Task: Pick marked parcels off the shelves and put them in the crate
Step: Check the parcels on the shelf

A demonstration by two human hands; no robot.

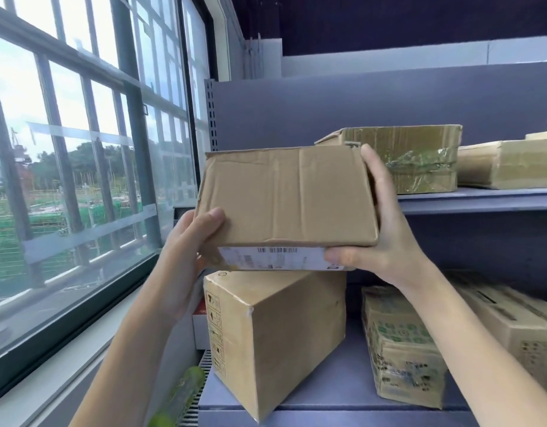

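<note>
Both hands hold a creased brown cardboard box up in front of the shelves: left hand at 8 o'clock, right hand at 4 o'clock, fingers curled round its edges. A white label shows underneath.

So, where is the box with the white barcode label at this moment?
In the head view, the box with the white barcode label is at centre, held in the air between the left hand and the right hand, just above the tilted brown box on the lower shelf.
</note>
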